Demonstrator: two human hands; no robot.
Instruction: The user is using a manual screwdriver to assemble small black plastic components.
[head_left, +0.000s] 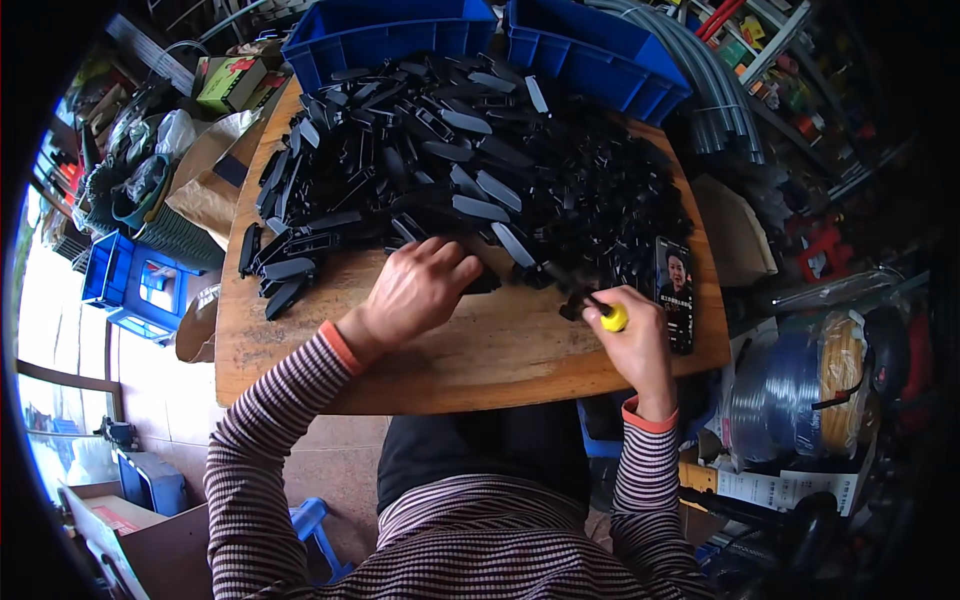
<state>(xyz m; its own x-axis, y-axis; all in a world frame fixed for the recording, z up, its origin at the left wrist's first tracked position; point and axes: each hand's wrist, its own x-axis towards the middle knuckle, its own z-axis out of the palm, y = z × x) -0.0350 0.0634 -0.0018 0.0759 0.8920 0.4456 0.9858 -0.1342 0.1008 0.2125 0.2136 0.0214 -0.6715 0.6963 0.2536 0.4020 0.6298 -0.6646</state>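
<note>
A striped sleeve point(262, 440) is seen nearest, the left hand point(415, 290) laid palm down at the edge of the pile of black plastic parts point(470, 170) on the table point(470, 355), its grip curled over one part. A yellow-handled screwdriver point(608, 315) is clamped in the right hand point(640, 345), beside a phone point(676, 290). Two blue bins point(590, 60) stand behind; their contents cannot be told

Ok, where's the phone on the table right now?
In the head view, the phone lies on the right edge of the wooden table, just right of the right hand holding the yellow-handled tool, below the pile of black plastic parts.
</note>
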